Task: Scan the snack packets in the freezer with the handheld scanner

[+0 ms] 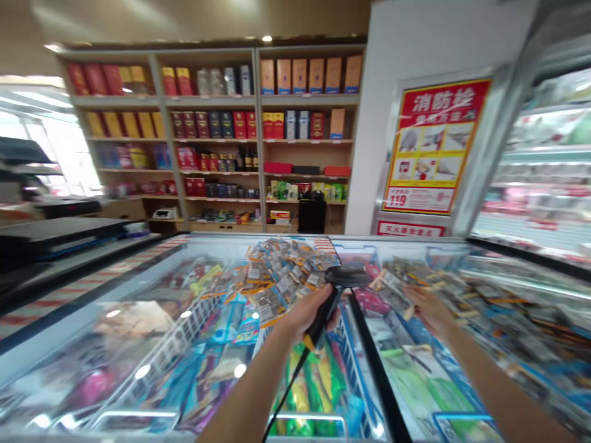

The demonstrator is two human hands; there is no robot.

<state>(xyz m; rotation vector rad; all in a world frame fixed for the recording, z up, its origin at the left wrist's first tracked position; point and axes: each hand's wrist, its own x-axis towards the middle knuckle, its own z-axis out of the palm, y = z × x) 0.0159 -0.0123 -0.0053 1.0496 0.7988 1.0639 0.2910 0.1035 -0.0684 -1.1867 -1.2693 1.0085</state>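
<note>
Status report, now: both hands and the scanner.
Left hand shut on barcode scanner, its cable trailing down. Right hand reaching among packets in the chest freezer. Nothing blocking.

Location type: retail shop, grocery section. A chest freezer with sliding glass lids fills the foreground and holds packaged frozen goods sorted into wire baskets. Behind the freezer, wooden shelves span the back wall, stocked with rows of boxed goods in red, yellow, blue and tan. Right of the freezer stands an upright refrigerated case with lit shelves. Between this case and the shelves, a red-and-yellow fire-safety poster hangs on a white wall. Above the freezer, the left hand grips a corded barcode scanner.
</note>
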